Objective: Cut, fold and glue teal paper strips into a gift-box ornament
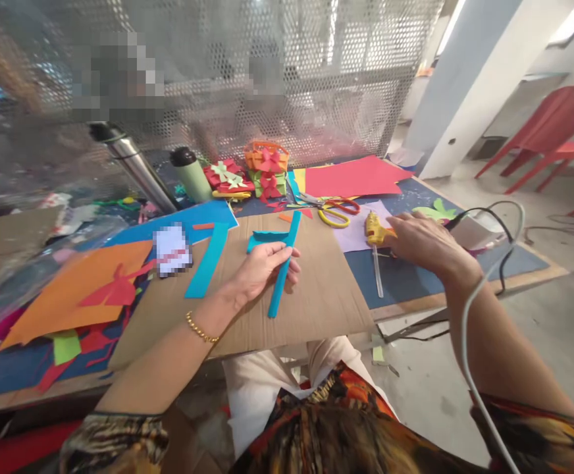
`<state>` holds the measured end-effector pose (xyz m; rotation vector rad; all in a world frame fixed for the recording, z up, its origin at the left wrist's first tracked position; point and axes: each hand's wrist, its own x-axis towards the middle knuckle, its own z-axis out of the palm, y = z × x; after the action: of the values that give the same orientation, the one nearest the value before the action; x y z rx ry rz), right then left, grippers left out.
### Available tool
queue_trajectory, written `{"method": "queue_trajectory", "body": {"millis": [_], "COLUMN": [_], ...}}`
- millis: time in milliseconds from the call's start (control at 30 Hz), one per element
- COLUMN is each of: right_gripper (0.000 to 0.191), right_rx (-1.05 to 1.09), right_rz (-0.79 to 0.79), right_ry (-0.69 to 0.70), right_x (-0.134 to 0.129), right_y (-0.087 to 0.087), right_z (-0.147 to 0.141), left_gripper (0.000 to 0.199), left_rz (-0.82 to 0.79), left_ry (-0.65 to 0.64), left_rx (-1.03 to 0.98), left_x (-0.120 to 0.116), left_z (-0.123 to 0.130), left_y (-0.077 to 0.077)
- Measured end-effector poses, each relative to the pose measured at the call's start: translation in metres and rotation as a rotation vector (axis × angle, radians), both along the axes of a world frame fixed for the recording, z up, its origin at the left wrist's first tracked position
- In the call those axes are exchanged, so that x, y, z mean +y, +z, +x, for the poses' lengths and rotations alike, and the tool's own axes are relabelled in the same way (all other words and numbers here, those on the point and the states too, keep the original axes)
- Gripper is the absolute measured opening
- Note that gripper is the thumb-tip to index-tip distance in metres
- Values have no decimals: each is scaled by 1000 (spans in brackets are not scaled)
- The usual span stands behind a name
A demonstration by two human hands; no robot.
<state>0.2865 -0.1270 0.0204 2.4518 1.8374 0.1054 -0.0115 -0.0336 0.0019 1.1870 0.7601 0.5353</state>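
Above the cardboard sheet [326,289], my left hand [264,266] pinches a narrow blue paper strip [280,283] between thumb and fingers. Behind that hand lies a blue piece with a scalloped edge [262,240]. A wider blue strip [208,260] rests on the cardboard to the left. My right hand [420,240] is closed around the handle of a yellow hot glue gun [376,228] at the right of the table. A clear glue stick [377,273] lies just in front of the gun. The fingertips of my right hand are mostly hidden.
Scissors [334,212] with red and yellow handles lie behind the cardboard, near red paper [351,176]. A steel flask [133,168], a green bottle [191,174] and small paper baskets [267,168] stand at the back. A pale cable [467,329] crosses my right forearm.
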Motion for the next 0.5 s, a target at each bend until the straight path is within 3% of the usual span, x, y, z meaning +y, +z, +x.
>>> {"method": "queue_trajectory", "body": {"millis": [167,300,500], "right_gripper": [34,38,27], "right_rx": [-19,-32,-16], "right_rz": [-110,-99,-56], "right_ry": [-41,-17,50], "right_x": [-1,7,11], "right_y": [-20,-26,-30], "right_z": [13,23,33], "left_gripper": [17,24,24], "left_rz": [-1,-24,24], "left_ry": [-13,28,44], "left_rx": [-58,-45,-1], "left_x": [0,-1,-2], "left_z": [-1,0,2], "left_y": [-1,2,5]}}
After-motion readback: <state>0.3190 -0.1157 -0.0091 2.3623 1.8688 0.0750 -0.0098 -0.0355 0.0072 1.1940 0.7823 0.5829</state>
